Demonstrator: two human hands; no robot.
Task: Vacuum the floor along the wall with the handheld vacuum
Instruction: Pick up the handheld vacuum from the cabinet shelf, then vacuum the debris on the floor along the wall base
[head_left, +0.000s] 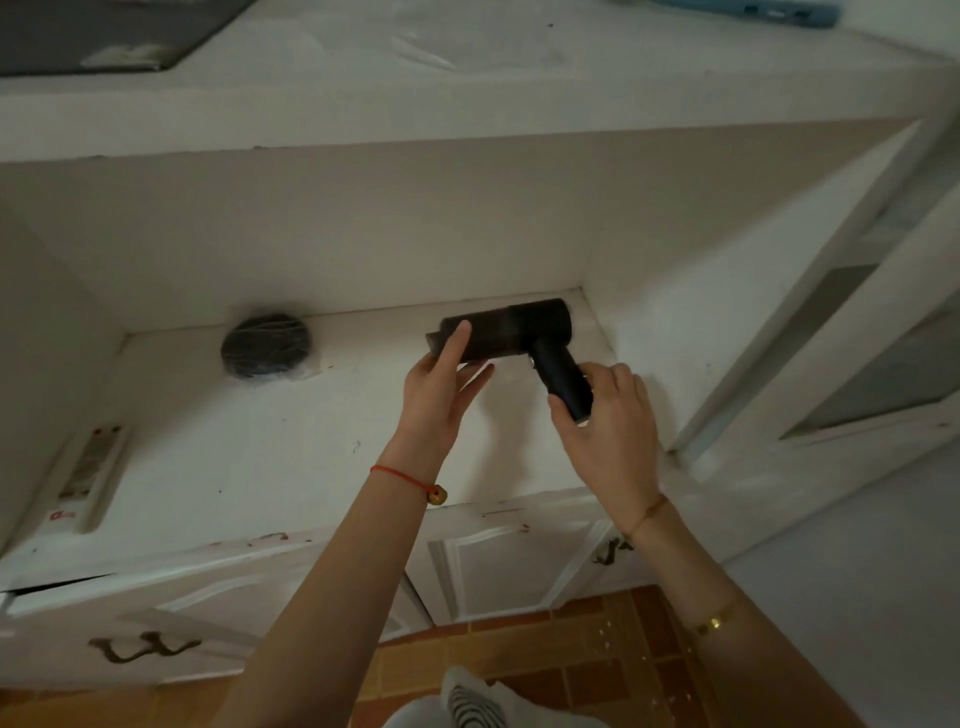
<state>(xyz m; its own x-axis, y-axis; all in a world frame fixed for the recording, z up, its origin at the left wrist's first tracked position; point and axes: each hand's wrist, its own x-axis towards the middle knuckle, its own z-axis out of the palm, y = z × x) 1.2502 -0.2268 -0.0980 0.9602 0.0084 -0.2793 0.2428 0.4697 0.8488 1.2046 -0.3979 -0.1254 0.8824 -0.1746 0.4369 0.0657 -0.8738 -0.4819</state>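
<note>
Reaching into the white shelf niche (332, 436), your left hand (441, 384) rests open fingers on the handheld vacuum (511, 332) barrel; your right hand (608, 415) curls loosely around its handle, at the niche's 2 o'clock corner. Bagged dark round object (266, 346) at 10 o'clock. Remote control (91, 473) at 8 o'clock, label unreadable.
</note>
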